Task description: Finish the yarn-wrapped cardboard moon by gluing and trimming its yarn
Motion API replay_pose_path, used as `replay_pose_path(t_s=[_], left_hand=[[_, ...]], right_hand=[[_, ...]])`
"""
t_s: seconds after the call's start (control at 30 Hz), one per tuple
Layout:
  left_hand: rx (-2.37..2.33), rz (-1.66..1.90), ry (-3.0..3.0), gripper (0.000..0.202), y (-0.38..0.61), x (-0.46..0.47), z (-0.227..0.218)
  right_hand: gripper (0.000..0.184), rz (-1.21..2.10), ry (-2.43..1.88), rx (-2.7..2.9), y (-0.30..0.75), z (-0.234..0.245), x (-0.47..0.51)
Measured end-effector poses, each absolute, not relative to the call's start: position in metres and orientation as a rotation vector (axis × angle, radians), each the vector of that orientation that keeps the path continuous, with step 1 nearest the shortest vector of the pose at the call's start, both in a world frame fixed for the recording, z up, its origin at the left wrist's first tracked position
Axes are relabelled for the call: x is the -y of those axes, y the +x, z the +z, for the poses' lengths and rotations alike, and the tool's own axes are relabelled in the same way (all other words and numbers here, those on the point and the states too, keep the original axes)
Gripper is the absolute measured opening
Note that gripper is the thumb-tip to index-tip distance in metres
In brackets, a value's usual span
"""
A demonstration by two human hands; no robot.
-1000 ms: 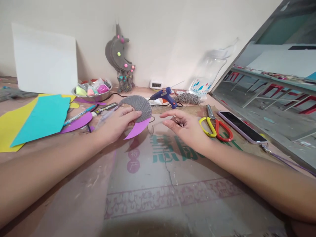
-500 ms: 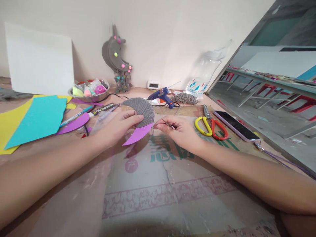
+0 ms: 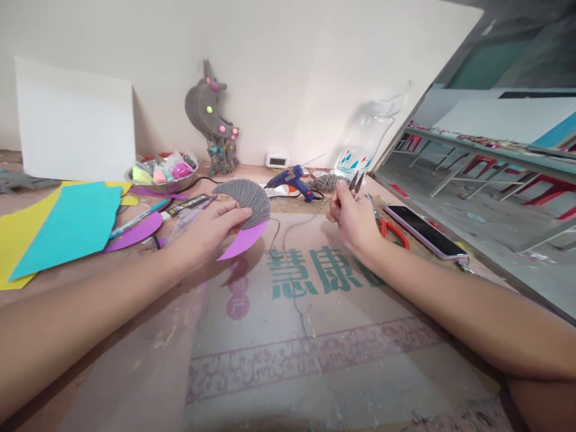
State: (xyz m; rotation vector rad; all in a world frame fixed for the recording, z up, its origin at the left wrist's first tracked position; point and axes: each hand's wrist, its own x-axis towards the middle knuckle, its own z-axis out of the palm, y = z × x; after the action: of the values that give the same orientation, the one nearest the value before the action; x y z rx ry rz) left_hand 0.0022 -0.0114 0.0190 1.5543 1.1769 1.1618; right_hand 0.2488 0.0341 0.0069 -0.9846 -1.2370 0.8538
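My left hand is closed on a purple paper crescent whose upper part is wound with grey yarn. It holds the crescent just above the cardboard-covered table. A loose grey strand trails from the crescent's tip across the table toward a grey yarn pile. My right hand is raised to the right of the crescent. Its fingers are closed around small metal thread snips, whose tips point upward.
Red-handled scissors and a phone lie right of my right hand. A blue glue gun, a clear jar, a bowl of craft bits, pens, teal and yellow sheets and a finished moon decoration stand behind.
My right hand left the crescent's tip and rose to the right with the snips. The yarn strand now lies slack on the table. The left hand barely moved.
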Motion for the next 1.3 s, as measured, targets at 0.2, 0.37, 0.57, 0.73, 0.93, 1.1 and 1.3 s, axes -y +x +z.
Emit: replay_pose_path(t_s=[0.2, 0.37, 0.57, 0.73, 0.93, 1.1, 1.3], left_hand=[[-1.112, 1.109, 1.566, 0.037, 0.002, 0.011, 0.015], [-1.024, 1.117, 1.458, 0.032, 0.007, 0.012, 0.009], [-1.067, 1.118, 1.522, 0.033, 0.008, 0.014, 0.007], [-1.033, 1.12, 1.48, 0.032, 0.008, 0.013, 0.005], [-1.048, 1.094, 1.431, 0.033, 0.008, 0.015, 0.009], [-1.074, 1.107, 1.389, 0.033, 0.005, 0.012, 0.008], [-1.021, 1.128, 1.34, 0.032, 0.004, 0.009, 0.003]], right_hand=[[0.026, 0.78, -1.074, 1.688, 0.23, 0.013, -0.003], [0.031, 0.613, -1.038, 2.003, 0.208, 0.011, 0.017], [0.024, 0.414, -1.01, 2.065, 0.21, 0.005, 0.015], [0.015, 0.424, -0.921, 2.072, 0.211, 0.009, 0.022], [0.019, 0.629, -0.98, 1.826, 0.211, 0.013, 0.016], [0.022, 0.863, -0.969, 1.23, 0.239, 0.012, -0.025], [0.036, 0.777, -1.161, 1.319, 0.268, 0.018, -0.046]])
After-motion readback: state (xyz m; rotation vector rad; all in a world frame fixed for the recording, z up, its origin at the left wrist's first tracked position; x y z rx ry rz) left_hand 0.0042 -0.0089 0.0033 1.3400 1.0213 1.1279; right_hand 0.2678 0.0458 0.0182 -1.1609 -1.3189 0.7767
